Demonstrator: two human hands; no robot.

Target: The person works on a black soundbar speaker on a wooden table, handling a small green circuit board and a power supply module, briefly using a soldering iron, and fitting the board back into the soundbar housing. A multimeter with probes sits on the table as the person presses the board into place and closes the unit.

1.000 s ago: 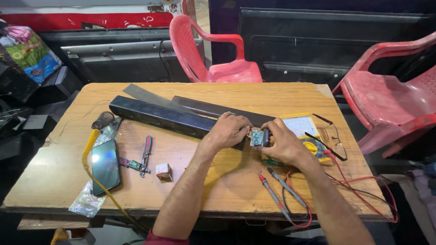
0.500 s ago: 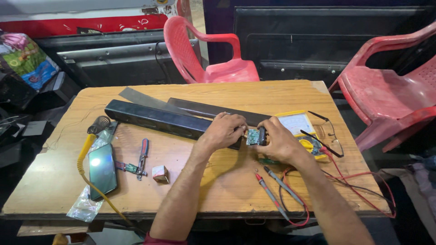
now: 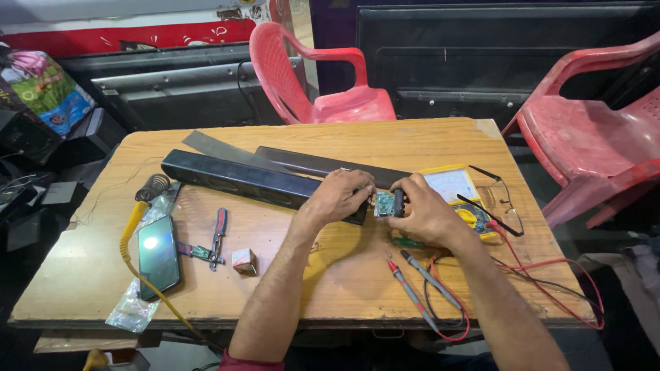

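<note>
A wooden table [image 3: 412, 144] fills the view, with two red plastic chairs [image 3: 323, 89] behind it. Across its middle lies a long black soundbar [image 3: 240, 178], and a flat black panel [image 3: 309, 163] rests just behind that. At the soundbar's right end both hands meet: the left hand [image 3: 338, 196] curls its fingers closed over the end of the bar and pinches the edge of a small green circuit board [image 3: 385, 204], while the right hand [image 3: 425, 213] grips the same board from the other side between thumb and fingers. The board sits between the two hands, just above the tabletop. Beside the right hand lies a yellow multimeter [image 3: 455, 189], its red and black probes [image 3: 419, 275] near the front edge. To the left are a smartphone [image 3: 159, 255], red-handled pliers [image 3: 218, 233] and a small cube [image 3: 243, 260].
</note>
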